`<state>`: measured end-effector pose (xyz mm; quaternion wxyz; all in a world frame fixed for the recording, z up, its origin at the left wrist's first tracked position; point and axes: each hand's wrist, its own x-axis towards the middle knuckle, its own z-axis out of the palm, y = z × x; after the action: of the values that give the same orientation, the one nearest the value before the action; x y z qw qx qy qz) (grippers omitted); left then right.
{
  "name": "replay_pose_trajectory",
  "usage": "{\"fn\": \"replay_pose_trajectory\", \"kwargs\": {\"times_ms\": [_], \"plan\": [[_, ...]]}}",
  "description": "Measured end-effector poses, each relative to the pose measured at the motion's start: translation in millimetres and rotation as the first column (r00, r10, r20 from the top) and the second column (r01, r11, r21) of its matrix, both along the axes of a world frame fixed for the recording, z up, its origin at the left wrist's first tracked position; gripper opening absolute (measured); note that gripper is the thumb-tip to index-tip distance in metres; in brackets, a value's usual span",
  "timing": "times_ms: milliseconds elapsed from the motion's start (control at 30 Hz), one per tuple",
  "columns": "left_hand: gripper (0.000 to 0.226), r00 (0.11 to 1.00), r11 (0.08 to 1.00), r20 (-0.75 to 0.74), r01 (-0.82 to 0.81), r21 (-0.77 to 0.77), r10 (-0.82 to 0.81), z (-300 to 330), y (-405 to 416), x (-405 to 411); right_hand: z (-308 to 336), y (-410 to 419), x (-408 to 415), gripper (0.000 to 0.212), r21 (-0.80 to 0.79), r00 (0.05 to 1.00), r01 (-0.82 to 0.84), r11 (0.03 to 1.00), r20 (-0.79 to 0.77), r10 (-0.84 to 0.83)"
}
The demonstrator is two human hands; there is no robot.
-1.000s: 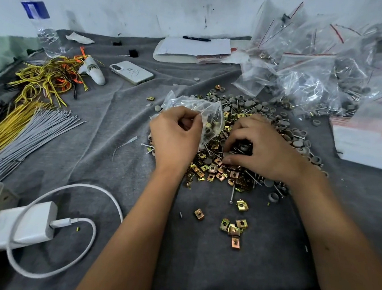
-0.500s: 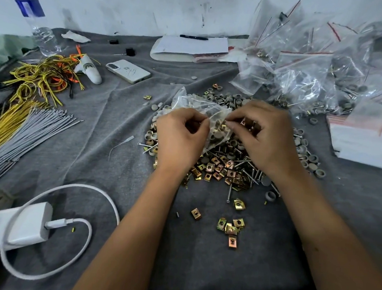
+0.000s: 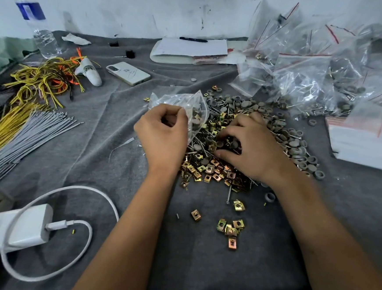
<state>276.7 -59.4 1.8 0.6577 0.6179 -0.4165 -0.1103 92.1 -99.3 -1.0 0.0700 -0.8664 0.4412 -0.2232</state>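
Note:
A heap of small hardware (image 3: 237, 153) lies mid-table on grey cloth (image 3: 109, 124): brass clip nuts, grey round caps and thin screws. My left hand (image 3: 163, 135) pinches the edge of a small clear plastic bag (image 3: 184, 105) with a few parts inside, held just left of the heap. My right hand (image 3: 249, 145) rests on top of the heap, its fingers curled down into the parts. What those fingertips hold is hidden. A few clip nuts (image 3: 230, 228) lie apart nearer to me.
Many filled zip bags (image 3: 310, 72) pile up at the back right. At left are yellow wires (image 3: 40, 78), grey sticks (image 3: 24, 131), a phone (image 3: 128, 73), a water bottle (image 3: 37, 25). A white charger with cable (image 3: 19, 225) sits at front left. Papers with a pen (image 3: 193, 47) lie at the back.
My right hand has come away from the bag's mouth and dropped back onto the heap. The left hand keeps hold of the bag and has barely shifted.

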Motion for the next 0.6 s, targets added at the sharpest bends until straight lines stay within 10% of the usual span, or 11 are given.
{"fn": "replay_pose_trajectory", "kwargs": {"times_ms": [333, 600], "plan": [[0.016, 0.977, 0.986, 0.136, 0.161, 0.052, -0.167, -2.0, 1.8, -9.0, 8.7, 2.2, -0.3, 0.02, -0.243, 0.888, 0.022, 0.97, 0.451, 0.093], [0.015, 0.966, 0.979, 0.163, 0.201, 0.03, -0.203, -0.1, 3.2, -14.1, 3.9, 7.2, 4.3, 0.023, -0.132, 0.931, -0.104, 0.986, 0.335, 0.143]]}}
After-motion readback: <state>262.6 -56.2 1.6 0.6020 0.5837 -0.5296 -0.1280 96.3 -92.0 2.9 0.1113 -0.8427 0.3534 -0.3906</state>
